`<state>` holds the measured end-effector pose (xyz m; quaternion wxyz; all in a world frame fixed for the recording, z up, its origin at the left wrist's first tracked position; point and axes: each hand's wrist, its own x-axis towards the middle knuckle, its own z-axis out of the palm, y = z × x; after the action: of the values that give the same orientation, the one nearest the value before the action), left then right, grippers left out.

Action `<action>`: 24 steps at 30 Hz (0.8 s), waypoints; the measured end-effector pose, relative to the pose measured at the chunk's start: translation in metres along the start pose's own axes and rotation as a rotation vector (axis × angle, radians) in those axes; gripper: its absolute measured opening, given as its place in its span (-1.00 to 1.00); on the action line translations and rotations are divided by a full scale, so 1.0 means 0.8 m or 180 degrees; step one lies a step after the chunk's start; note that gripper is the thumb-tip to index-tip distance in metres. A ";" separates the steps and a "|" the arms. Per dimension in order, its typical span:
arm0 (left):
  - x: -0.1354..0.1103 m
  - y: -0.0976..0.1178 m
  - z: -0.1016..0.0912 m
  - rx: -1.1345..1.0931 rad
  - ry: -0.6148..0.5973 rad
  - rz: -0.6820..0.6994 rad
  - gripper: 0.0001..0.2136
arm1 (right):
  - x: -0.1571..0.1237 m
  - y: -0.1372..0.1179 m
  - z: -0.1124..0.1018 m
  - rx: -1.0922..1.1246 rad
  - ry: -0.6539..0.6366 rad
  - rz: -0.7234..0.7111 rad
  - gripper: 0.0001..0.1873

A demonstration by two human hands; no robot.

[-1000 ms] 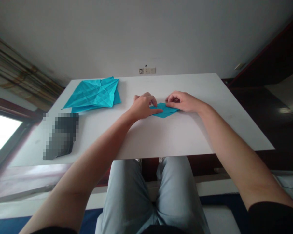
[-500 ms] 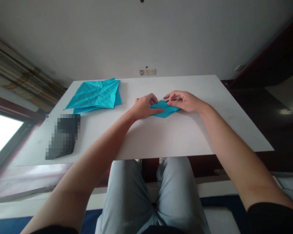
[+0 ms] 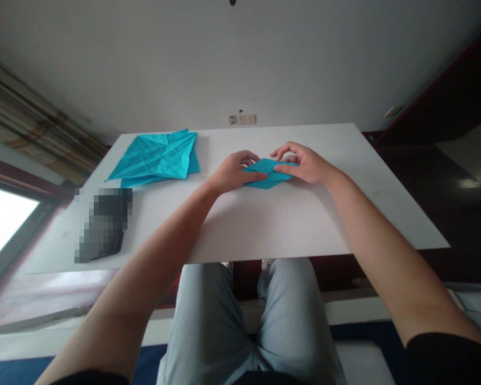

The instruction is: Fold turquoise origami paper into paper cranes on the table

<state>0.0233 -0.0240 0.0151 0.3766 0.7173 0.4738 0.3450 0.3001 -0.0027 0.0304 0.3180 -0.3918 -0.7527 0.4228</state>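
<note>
A small piece of folded blue paper point(image 3: 264, 183), roughly diamond-shaped with crease lines across it, is between my two hands over the white table. My left hand point(image 3: 237, 172) grips its left end, thumb on top and fingers curled behind the far edge. At the right end, my right hand point(image 3: 302, 163) pinches the paper, its thumb lying over the upper face and the other fingers bent at the back. The underside of the paper and some fingertips are hidden.
Creased sheets of blue paper point(image 3: 156, 155) lie at the table's back left. Nearer on the left is a dark, pixelated object point(image 3: 104, 224) I cannot make out. The white table point(image 3: 272, 230) ends just before my knees. Wall sockets point(image 3: 242, 119) are behind it.
Both hands have shifted slightly away from me with the folded paper. The paper has tilted a little, and its creased upper face shows more. The sheets at left have not moved.
</note>
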 end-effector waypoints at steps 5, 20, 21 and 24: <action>-0.001 0.003 -0.001 0.0103 -0.0056 0.0199 -0.47 | 0.000 -0.001 -0.001 -0.0155 -0.0048 -0.0037 -0.22; -0.013 0.024 -0.005 0.1195 0.0148 0.0984 -0.84 | -0.004 -0.024 0.004 -0.1337 0.0230 -0.0647 -0.56; -0.013 0.025 -0.004 0.1284 0.0167 0.1041 -0.85 | -0.002 -0.023 0.004 -0.1469 0.0237 -0.0724 -0.60; -0.015 0.024 0.000 0.1469 0.0077 0.1113 -0.85 | 0.003 -0.013 0.006 -0.1743 0.0143 -0.0947 -0.73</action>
<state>0.0275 -0.0402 0.0301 0.1325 0.8507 0.4134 0.2962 0.2916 -0.0061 0.0377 0.2756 -0.3576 -0.8805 0.1444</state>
